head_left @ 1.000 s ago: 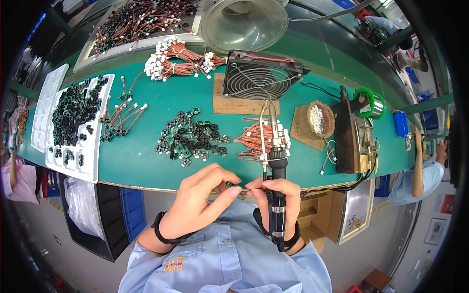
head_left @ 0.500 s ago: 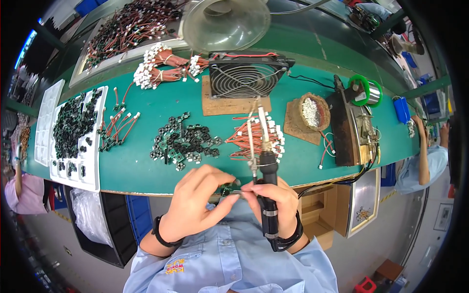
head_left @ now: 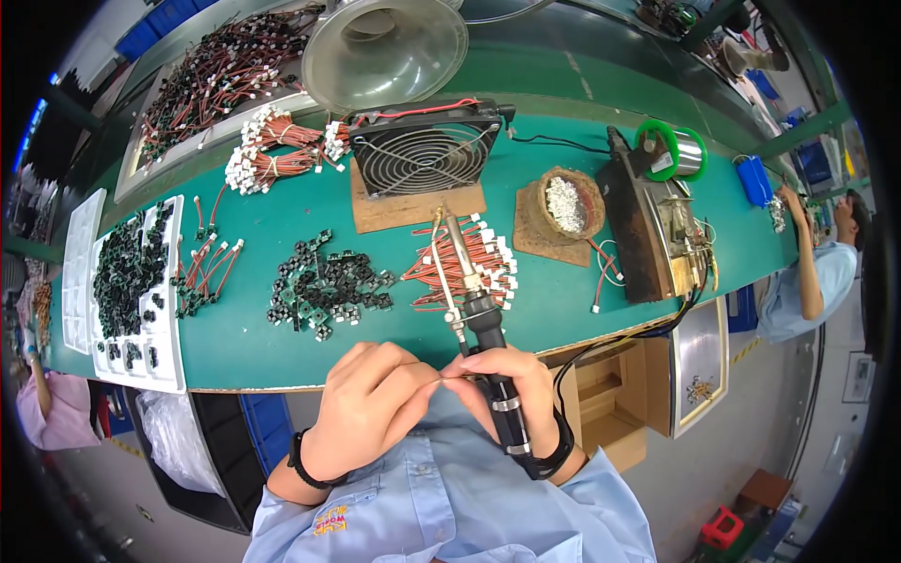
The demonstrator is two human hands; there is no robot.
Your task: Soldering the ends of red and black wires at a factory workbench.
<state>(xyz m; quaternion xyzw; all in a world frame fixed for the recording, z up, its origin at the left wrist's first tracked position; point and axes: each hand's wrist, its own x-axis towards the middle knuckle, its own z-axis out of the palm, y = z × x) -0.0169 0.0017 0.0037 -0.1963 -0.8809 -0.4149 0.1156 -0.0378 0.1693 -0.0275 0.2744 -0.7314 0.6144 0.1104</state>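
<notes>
My left hand [head_left: 371, 402] is closed in a pinch in front of the table edge. A small circuit board showed in its fingers a moment earlier; now the fingers cover it. My right hand [head_left: 526, 387] grips a black soldering iron [head_left: 485, 321] with a thin solder-feed tube clamped alongside. Its tip points away from me, over the table. Thumb and finger of the right hand pinch close beside the left fingertips. Beyond the hands lie a heap of small green-and-black circuit boards [head_left: 324, 289] and a pile of red wires with white connectors [head_left: 469, 265], partly behind the iron.
A black fan [head_left: 427, 158] stands on a wooden board beneath a funnel-shaped hood [head_left: 399, 61]. At right are a round holder of white pellets [head_left: 565, 206], a dark box [head_left: 627, 235] and a green solder spool [head_left: 691, 153]. A white tray [head_left: 169, 352] of boards sits left. Co-workers sit at both sides.
My left fingers have closed over the circuit board and sit against the right fingertips. The iron leans further left. The whole view has shifted slightly.
</notes>
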